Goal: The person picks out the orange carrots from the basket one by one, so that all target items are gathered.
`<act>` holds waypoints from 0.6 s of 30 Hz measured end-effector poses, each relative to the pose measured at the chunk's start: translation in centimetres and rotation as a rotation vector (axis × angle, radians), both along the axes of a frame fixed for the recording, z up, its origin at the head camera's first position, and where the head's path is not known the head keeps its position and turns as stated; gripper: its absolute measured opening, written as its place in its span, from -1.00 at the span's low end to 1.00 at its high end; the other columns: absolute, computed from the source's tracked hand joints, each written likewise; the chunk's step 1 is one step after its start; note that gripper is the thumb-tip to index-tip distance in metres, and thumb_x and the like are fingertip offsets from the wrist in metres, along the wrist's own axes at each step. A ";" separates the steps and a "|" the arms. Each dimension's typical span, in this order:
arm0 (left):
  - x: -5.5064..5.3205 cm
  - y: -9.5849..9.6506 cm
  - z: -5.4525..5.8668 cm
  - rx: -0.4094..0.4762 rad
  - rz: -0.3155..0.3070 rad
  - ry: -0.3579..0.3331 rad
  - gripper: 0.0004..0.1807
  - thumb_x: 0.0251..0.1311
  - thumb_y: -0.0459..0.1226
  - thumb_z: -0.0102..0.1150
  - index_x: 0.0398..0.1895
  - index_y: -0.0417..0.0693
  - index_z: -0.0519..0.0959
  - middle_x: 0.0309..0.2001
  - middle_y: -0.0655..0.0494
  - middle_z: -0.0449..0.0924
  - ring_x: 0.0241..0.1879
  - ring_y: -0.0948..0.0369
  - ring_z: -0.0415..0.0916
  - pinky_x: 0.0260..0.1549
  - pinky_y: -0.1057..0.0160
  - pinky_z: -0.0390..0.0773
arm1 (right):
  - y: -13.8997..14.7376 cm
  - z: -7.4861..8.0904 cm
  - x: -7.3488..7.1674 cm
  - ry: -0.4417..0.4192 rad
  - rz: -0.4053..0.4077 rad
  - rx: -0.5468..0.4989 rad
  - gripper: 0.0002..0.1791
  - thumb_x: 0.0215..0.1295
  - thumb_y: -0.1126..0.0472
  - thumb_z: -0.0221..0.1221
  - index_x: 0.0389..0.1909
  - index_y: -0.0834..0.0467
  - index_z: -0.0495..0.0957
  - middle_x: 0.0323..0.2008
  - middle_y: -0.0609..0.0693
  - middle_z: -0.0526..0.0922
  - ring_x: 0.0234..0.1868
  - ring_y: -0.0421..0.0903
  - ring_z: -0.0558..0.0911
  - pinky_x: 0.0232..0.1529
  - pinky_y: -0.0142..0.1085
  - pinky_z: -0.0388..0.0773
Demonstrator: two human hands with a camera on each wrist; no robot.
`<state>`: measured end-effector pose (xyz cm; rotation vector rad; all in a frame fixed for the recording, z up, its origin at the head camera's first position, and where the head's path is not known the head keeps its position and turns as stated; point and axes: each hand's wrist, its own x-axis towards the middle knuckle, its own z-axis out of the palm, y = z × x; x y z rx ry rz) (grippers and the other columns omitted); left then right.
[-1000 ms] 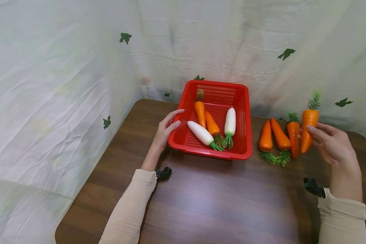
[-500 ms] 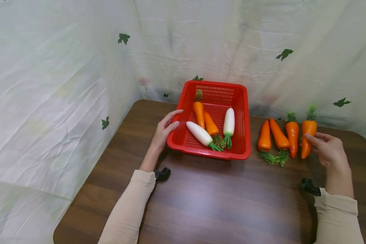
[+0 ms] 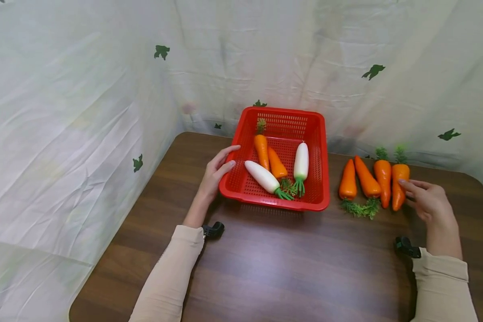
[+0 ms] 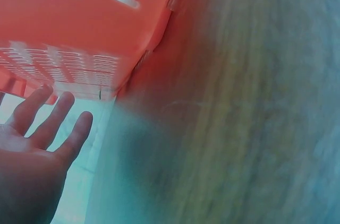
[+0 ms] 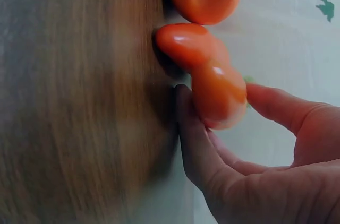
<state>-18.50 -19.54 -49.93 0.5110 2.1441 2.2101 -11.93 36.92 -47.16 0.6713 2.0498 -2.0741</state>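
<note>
At the right end of a row of orange carrots lies the rightmost carrot (image 3: pixel 400 188), beside its neighbour (image 3: pixel 383 181). My right hand (image 3: pixel 430 201) pinches that end carrot from the right; in the right wrist view the thumb and fingers are on either side of the carrot (image 5: pixel 220 96). My left hand (image 3: pixel 211 181) rests at the left side of a red basket (image 3: pixel 273 203). In the left wrist view its straight, spread fingers (image 4: pixel 56 118) lie by the basket's perforated wall (image 4: pixel 79 22). The basket holds two carrots (image 3: pixel 261 150) and two white radishes (image 3: pixel 301 161) with green stems.
Two more carrots (image 3: pixel 348 181) lie with their green tops toward the near side, between the basket and the held carrot. Everything is on a brown wooden table (image 3: pixel 281 268). A pale curtain (image 3: pixel 306 53) hangs behind and at the left.
My right hand has brought its carrot down and left, from in the air to beside the neighbouring carrot. The left hand has stayed at the basket.
</note>
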 end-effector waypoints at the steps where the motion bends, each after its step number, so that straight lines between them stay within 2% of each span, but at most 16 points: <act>1: 0.0 0.0 0.0 -0.001 0.000 -0.002 -0.48 0.50 -0.16 0.11 0.49 0.12 0.46 0.48 -0.12 0.42 0.30 -0.24 0.47 0.15 0.02 0.70 | 0.0 0.0 0.0 0.005 0.005 -0.007 -0.62 0.44 0.08 0.33 0.07 0.12 0.39 -0.35 -0.35 0.58 -0.32 -0.39 0.62 -0.38 -0.46 0.69; 4: 0.0 0.0 0.0 0.003 -0.002 -0.008 -0.47 0.50 -0.16 0.10 0.51 0.11 0.44 0.49 -0.14 0.40 0.30 -0.26 0.46 0.17 -0.01 0.70 | -0.1 0.1 0.0 0.021 0.018 -0.043 -0.77 0.47 0.12 0.30 -0.02 0.11 0.49 -0.38 -0.33 0.66 -0.33 -0.37 0.70 -0.36 -0.42 0.73; 7: 0.1 0.0 0.1 0.007 -0.006 -0.010 -0.45 0.50 -0.18 0.09 0.52 0.08 0.42 0.51 -0.18 0.37 0.32 -0.30 0.43 0.19 -0.05 0.68 | -0.1 0.2 0.0 0.031 0.032 -0.039 -0.95 0.50 0.15 0.26 -0.18 0.00 0.57 -0.39 -0.32 0.71 -0.33 -0.37 0.73 -0.34 -0.42 0.73; 10: 0.1 0.0 0.0 0.008 -0.008 -0.012 -0.44 0.50 -0.19 0.08 0.54 0.06 0.40 0.51 -0.20 0.35 0.32 -0.32 0.42 0.20 -0.07 0.67 | -0.1 0.3 0.1 0.031 0.035 -0.017 -0.95 0.51 0.15 0.25 -0.20 -0.03 0.58 -0.39 -0.32 0.71 -0.33 -0.38 0.73 -0.33 -0.43 0.73; 15: 0.1 0.0 0.0 0.011 -0.007 -0.003 -0.47 0.50 -0.18 0.09 0.51 0.10 0.44 0.49 -0.16 0.40 0.30 -0.28 0.45 0.16 0.02 0.70 | -0.2 0.5 0.2 0.050 0.022 -0.019 -0.84 0.50 0.15 0.26 -0.06 0.07 0.50 -0.39 -0.34 0.73 -0.34 -0.38 0.74 -0.33 -0.43 0.74; 18: 0.1 0.0 0.0 0.012 -0.008 -0.002 -0.48 0.50 -0.18 0.09 0.49 0.12 0.46 0.48 -0.14 0.41 0.29 -0.25 0.47 0.13 0.07 0.71 | -0.2 0.6 0.3 0.072 -0.007 -0.043 -0.95 0.49 0.19 0.26 -0.14 0.03 0.57 -0.40 -0.31 0.75 -0.35 -0.36 0.76 -0.34 -0.44 0.73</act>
